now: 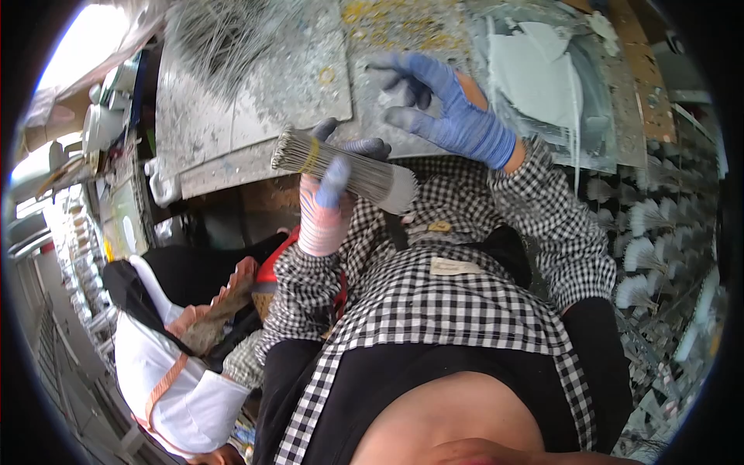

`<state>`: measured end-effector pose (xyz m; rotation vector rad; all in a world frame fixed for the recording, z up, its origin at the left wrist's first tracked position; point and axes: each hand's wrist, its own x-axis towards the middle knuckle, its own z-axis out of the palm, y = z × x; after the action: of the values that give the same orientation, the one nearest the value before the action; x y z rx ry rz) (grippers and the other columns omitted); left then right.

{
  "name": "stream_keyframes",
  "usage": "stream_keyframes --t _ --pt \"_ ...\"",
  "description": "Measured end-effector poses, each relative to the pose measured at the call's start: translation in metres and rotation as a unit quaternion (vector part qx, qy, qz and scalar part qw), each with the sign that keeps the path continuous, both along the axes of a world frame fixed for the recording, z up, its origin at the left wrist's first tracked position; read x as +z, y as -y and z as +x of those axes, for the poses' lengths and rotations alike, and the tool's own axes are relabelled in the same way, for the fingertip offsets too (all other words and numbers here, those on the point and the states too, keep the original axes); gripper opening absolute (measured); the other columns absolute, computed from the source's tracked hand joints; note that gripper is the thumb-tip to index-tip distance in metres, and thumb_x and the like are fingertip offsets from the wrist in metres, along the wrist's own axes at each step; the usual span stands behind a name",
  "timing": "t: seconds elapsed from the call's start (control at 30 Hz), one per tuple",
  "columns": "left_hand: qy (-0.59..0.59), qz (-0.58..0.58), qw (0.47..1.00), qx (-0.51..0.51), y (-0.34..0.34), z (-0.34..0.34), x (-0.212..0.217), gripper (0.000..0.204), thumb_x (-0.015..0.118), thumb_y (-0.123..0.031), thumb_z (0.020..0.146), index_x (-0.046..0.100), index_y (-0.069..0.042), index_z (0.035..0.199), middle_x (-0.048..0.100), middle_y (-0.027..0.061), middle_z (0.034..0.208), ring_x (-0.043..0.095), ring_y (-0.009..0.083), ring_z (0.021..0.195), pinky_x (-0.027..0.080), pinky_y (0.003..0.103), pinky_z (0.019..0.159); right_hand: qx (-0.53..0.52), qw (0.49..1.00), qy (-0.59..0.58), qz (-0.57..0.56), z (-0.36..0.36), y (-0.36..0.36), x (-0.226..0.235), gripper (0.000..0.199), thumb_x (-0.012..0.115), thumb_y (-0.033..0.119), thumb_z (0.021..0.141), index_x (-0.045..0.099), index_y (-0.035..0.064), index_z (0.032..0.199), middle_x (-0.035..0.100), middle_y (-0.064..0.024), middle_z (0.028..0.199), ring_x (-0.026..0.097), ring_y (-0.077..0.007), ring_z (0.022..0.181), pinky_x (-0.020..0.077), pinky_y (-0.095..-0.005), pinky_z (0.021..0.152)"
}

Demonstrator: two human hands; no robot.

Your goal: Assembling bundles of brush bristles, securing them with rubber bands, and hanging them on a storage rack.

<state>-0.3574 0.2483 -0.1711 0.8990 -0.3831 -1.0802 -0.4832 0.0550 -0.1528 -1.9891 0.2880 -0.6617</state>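
My left hand (329, 198), in a pink-and-blue striped glove with grey fingertips, is wrapped round a bundle of thin grey wires (350, 172). A yellow band (311, 155) circles the bundle near its left end. The right end, pointing toward my apron, is white. My right hand (449, 112), in a blue glove with greyish fingertips, is up over the table's near edge. Its thumb and fingers are apart and nothing shows between them. On the table beyond my left hand lies a tangled pile of loose thin wires (221, 39).
White paste (539, 70) is spread on a board at the table's right, with a strip hanging over the near edge. Yellow spots mark the worktop (418, 27). White fan-shaped pieces (647, 256) stand in rows at right. Another person in white (174, 380) is at lower left.
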Motion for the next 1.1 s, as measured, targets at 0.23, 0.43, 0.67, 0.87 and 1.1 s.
stream_keyframes --t 0.23,0.43,0.67,0.87,1.1 --pt "0.296 -0.089 0.891 -0.333 0.097 0.010 0.048 0.048 0.069 -0.011 0.092 0.051 -0.003 0.136 0.066 0.0073 0.113 0.064 0.0178 0.101 0.051 0.034 0.091 0.203 0.871 0.080 -0.441 -0.003 0.061 0.111 0.045 0.073 0.041 0.082 0.066 0.0140 0.117 0.069 -0.0077 0.095 0.068 -0.0260 0.078 0.0550 -0.0392 0.067" --pt "0.454 -0.091 0.885 -0.052 0.179 -0.019 0.042 0.029 0.057 -0.011 0.094 0.060 0.003 0.119 0.071 0.0136 0.110 0.066 0.0225 0.105 0.050 0.032 0.093 -0.109 0.837 -0.138 -0.518 0.007 0.076 0.113 0.030 0.062 0.043 0.088 0.067 0.0148 0.094 0.069 -0.0079 0.077 0.069 -0.0271 0.069 0.0528 -0.0414 0.058" --pt "0.458 -0.145 0.872 -0.095 0.233 0.032 0.028 0.038 0.043 -0.012 0.104 0.044 0.000 0.140 0.055 0.0118 0.138 0.054 0.0221 0.127 0.044 0.035 0.109 -0.229 0.803 -0.284 -0.472 0.030 0.087 0.149 0.048 0.058 0.059 0.090 0.066 0.0128 0.103 0.069 -0.0087 0.074 0.070 -0.0257 0.066 0.0566 -0.0416 0.062" --pt "0.392 -0.122 0.859 -0.305 0.204 0.059 0.112 0.035 0.059 -0.007 0.096 0.053 -0.003 0.131 0.064 0.0101 0.120 0.065 0.0245 0.107 0.054 0.036 0.092 0.071 0.816 0.090 -0.567 0.029 0.119 0.180 0.058 0.063 0.059 0.086 0.063 0.0102 0.117 0.069 -0.0108 0.075 0.069 -0.0308 0.068 0.0578 -0.0396 0.067" --pt "0.584 -0.048 0.802 0.112 0.268 0.124 0.027 0.038 0.062 -0.005 0.091 0.056 0.001 0.128 0.064 0.0130 0.127 0.059 0.0176 0.115 0.049 0.033 0.099 -0.247 0.785 -0.163 -0.544 0.116 0.091 0.170 0.043 0.058 0.054 0.089 0.070 0.0126 0.090 0.070 -0.0130 0.076 0.071 -0.0315 0.071 0.0576 -0.0466 0.063"
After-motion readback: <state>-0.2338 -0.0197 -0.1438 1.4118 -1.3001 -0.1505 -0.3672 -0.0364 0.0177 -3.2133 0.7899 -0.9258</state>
